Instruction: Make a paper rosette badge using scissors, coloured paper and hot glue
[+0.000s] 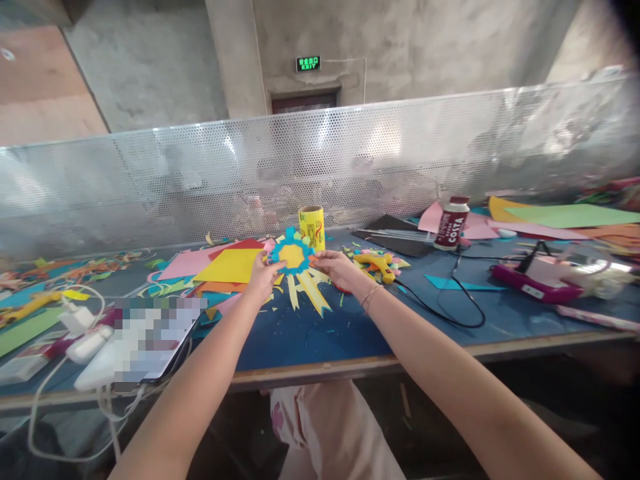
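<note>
A paper rosette (294, 257) with a yellow centre, a blue looped border and yellow paper tails is held up over the table. My left hand (266, 272) pinches its left edge between thumb and fingers. On the opposite side, my right hand (340, 268) grips the right edge with closed fingers. Just behind the rosette stands a yellow tape roll (313, 225), upright. A yellow glue gun (376, 264) lies to the right of my right hand, its black cord trailing off. Yellow paper (231, 265) lies to the left of my left hand.
A tablet-like device (173, 337) and white chargers (87, 333) with cables lie at the left front. To the right are a Costa bottle (453, 225), black paper (390, 233) and a purple power strip (533, 283). A perforated metal screen (210, 180) borders the table's back.
</note>
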Tool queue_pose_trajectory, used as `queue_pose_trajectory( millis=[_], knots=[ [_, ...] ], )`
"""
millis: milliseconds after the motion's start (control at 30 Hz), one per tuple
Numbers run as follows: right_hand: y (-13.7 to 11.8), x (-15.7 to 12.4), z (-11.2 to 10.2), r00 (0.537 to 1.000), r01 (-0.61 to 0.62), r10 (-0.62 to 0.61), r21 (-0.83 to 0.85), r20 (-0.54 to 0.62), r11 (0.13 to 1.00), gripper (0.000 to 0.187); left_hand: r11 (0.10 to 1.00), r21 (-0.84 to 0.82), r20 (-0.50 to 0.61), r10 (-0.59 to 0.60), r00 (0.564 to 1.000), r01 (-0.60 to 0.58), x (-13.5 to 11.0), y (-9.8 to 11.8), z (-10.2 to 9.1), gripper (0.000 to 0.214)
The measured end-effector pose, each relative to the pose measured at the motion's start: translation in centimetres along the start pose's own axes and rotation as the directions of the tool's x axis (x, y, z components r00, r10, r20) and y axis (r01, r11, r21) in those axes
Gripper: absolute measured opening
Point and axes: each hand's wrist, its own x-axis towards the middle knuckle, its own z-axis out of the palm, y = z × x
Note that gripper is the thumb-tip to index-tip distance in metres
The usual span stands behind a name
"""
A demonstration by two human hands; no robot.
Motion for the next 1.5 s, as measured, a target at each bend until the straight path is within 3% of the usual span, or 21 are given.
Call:
queue_pose_trajectory(
  millis=[1000,1167,1300,1400,1500],
  knots=[
    [-0.3,-0.4,0.0,0.998,-0.05,0.051,-0.018,0.034,0.999,0.026,0.995,0.096,0.012,0.04,0.999,-0.041,0.7,-0.4,-0.5,0.061],
    [-0.6,-0.6,-0.1,0.994,-0.085,0.087,-0.033,0.062,0.996,0.026,0.998,0.063,-0.007,-0.025,1.0,0.025,0.1,0.6,-0.2,0.058],
    [-1.0,0.0,-1.3,0.989,-0.131,0.139,-0.15,0.044,0.98,0.026,0.99,0.028,0.108,-0.142,0.984,0.14,0.0,1.5,-0.6,0.044],
    [-1.4,0.6,-2.6,0.992,-0.119,0.105,-0.294,-0.065,0.948,0.024,0.966,0.159,0.078,-0.216,0.973,0.202,0.5,1.4,-1.5,0.037],
    [-1.8,0.9,-3.4,0.99,-0.087,0.035,-0.391,-0.137,0.916,0.024,0.92,0.382,-0.078,-0.061,0.995,0.087,0.9,0.8,-2.5,0.047]
  ],
)
